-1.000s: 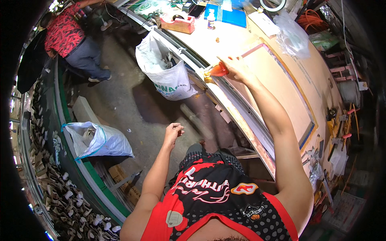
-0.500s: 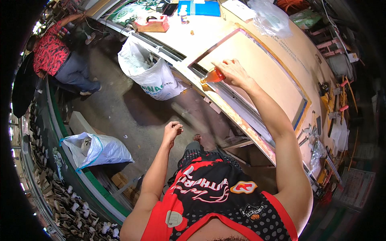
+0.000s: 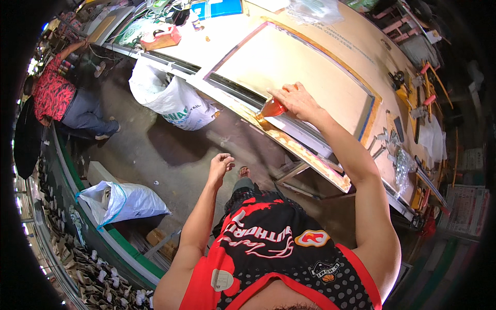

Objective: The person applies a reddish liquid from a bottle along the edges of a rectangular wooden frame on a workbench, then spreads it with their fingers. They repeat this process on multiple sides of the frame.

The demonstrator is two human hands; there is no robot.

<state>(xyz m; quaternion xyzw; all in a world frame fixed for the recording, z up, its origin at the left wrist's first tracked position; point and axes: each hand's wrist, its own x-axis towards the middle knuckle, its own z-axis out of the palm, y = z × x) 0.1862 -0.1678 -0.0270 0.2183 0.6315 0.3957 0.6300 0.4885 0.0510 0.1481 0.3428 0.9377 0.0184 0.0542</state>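
The right hand, wrapped round the tipped bottle, needs steadiness along the tabletop's edge; the left hand curls loosely, seemingly empty.

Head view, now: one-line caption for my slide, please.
Right hand holds a reddish bottle, tilted, at a long strip; left hand is curled, touching neither.

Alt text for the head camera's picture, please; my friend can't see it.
A person's right hand holds a tilted reddish bottle at the stained edge of a cluttered worktable; the left hand, loosely curled, hangs above the floor. A white sack is beside the table, and another person in a red-patterned top is at far left.
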